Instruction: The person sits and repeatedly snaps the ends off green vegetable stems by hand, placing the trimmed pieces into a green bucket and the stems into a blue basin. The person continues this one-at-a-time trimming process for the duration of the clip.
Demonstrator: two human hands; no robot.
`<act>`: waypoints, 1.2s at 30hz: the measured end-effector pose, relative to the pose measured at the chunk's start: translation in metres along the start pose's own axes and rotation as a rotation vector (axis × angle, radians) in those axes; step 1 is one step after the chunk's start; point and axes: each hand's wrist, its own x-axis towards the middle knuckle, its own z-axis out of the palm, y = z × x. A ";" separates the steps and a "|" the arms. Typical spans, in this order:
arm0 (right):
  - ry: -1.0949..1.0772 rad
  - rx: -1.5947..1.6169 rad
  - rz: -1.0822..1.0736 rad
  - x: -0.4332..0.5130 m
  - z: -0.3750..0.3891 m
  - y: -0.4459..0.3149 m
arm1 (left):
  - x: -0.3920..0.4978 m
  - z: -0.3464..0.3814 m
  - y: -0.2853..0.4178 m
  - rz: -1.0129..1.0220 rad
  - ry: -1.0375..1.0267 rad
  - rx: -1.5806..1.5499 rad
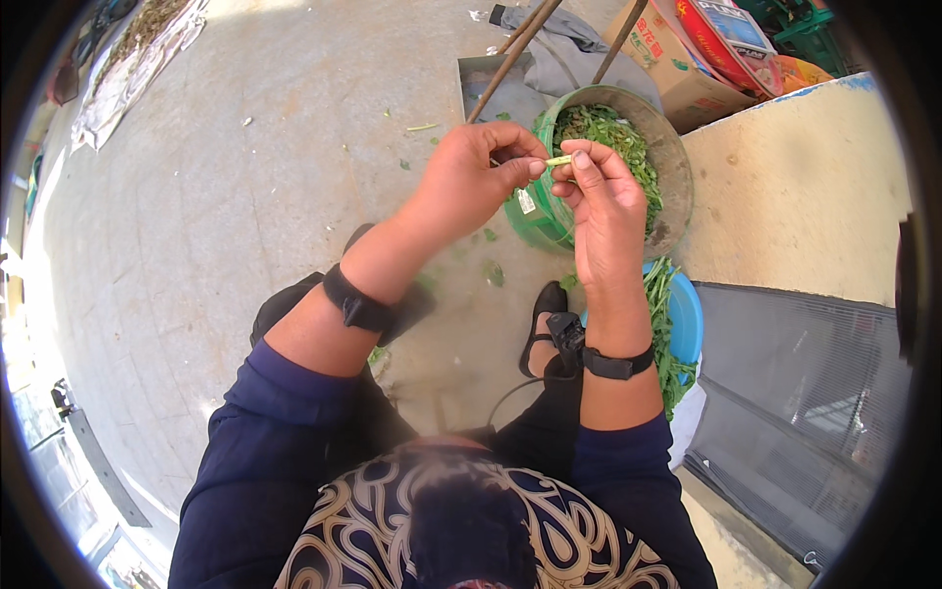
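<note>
A short, pale green piece of plant stem [558,160] spans the small gap between my two hands. My left hand [482,173] pinches its left end between thumb and fingers. The thumb and forefinger of my right hand [603,191] grip the other end. Just beyond and beneath both hands stands a round green tub [673,166] holding a heap of chopped or torn green leaves [625,140]. At the right, partly behind my right forearm, a blue basin [686,316] holds long leafy green stalks [660,294].
Loose leaf bits [493,273] lie on the concrete floor [221,184]. Wooden poles [515,59] and a metal tray [478,81] are beyond the tub. Cardboard boxes [681,73] stand at the upper right, beside a cream-coloured wall [795,191]. A dark screened panel [795,383] is at the right.
</note>
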 end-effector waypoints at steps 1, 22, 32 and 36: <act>0.004 0.002 0.021 -0.001 0.000 -0.001 | -0.001 0.000 0.000 0.000 -0.006 -0.005; -0.226 0.317 0.253 -0.019 -0.006 -0.016 | -0.009 -0.001 0.006 0.041 -0.167 -0.322; -0.072 -0.005 0.103 -0.019 0.007 -0.010 | -0.009 0.004 0.008 0.071 -0.083 -0.439; -0.057 -0.217 0.121 -0.021 0.012 0.008 | -0.006 -0.003 0.011 0.043 -0.072 -0.548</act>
